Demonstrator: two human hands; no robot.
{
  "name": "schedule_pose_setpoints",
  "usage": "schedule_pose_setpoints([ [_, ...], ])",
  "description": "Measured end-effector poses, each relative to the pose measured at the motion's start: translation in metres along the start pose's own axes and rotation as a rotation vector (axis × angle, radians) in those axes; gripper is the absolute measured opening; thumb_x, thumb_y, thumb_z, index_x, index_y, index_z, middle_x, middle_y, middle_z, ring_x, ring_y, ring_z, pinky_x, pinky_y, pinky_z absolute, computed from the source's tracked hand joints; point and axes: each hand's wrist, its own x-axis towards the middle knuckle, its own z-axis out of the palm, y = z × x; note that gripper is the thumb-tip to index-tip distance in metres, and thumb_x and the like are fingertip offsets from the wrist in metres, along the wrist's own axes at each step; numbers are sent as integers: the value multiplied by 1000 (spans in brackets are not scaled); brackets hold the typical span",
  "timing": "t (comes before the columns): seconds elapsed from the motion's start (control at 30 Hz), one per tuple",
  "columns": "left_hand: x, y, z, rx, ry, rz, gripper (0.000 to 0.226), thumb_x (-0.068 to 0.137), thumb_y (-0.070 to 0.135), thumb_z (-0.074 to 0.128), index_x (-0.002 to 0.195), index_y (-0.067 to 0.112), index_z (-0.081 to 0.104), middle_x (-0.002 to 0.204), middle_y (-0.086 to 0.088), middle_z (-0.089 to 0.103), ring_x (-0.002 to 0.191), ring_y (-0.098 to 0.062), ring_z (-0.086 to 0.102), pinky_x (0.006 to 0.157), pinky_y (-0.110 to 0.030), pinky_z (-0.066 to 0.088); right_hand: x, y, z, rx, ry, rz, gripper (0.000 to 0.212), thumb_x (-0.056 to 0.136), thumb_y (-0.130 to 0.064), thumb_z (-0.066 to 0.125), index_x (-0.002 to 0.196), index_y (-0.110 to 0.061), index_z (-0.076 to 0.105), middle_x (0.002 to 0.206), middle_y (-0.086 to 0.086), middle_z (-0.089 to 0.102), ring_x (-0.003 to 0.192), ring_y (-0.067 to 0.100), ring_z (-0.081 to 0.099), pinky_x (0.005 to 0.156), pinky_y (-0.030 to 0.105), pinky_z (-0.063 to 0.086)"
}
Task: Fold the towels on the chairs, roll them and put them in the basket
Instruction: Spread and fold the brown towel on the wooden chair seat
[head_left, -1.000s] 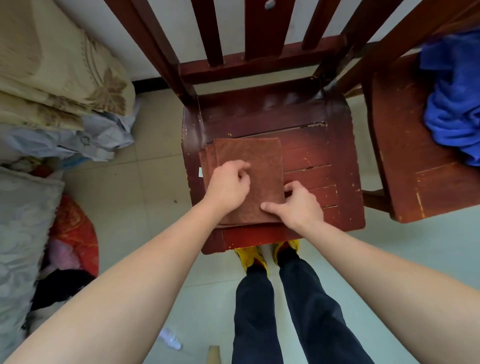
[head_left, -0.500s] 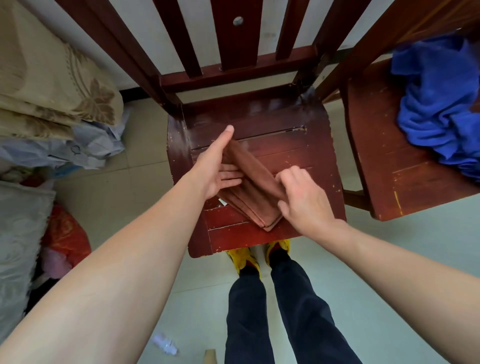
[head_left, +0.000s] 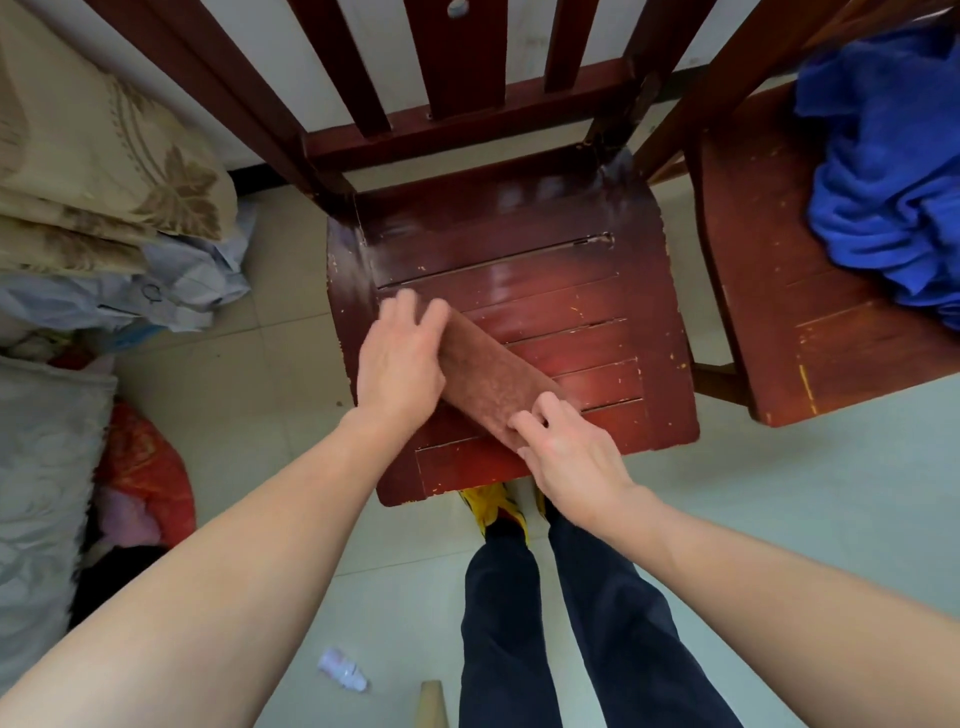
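Observation:
A brown towel, folded into a narrow strip, lies diagonally on the seat of the dark red wooden chair. My left hand rests flat over the strip's upper left end, covering it. My right hand pinches the lower right end with its fingertips near the seat's front edge. A crumpled blue towel lies on the seat of a second wooden chair to the right. No basket is in view.
Stacked bedding and pillows fill the left side, with a red bag on the floor below them. A small plastic bottle lies on the tiled floor near my legs. A wooden stick end shows at the bottom.
The flat brown square was folded over into a narrow strip lying diagonally. My left hand moved onto its upper end and my right hand onto its lower end.

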Motion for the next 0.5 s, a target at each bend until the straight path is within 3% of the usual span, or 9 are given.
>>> schedule_pose_setpoints([
  [0.07,0,4,1,23,-94,138,37,69,-7,58,103,8,54,101,-16,50,89,-36,50,57,-39,41,5,0,2,97,-24,31,24,93,-15,54,118,-15,52,105,5,48,87,26,54,62,40,49],
  [0.13,3,3,2,-57,-179,133,32,76,-1,53,106,9,52,103,-14,48,90,-35,49,65,-43,45,11,1,3,227,-30,71,26,91,-15,58,116,-19,53,105,2,50,86,26,59,70,42,52],
  [0.2,6,0,7,-126,-199,93,25,84,17,53,108,10,49,105,-11,46,94,-31,48,76,-45,46,17,4,3,322,-32,96,27,88,-17,63,114,-21,54,103,0,51,87,26,61,73,42,52],
  [0.3,5,-4,15,-90,-234,124,44,87,45,59,112,11,48,109,-9,45,98,-26,45,83,-40,44,21,8,5,336,-64,103,29,87,-19,65,112,-23,51,101,-2,49,87,27,61,73,43,52],
  [0.5,15,-5,5,48,-319,188,52,83,47,65,118,13,47,115,-9,44,103,-27,45,90,-41,43,20,15,-5,441,-91,195,24,91,-38,59,110,-25,55,98,-9,54,88,17,57,76,36,49],
])
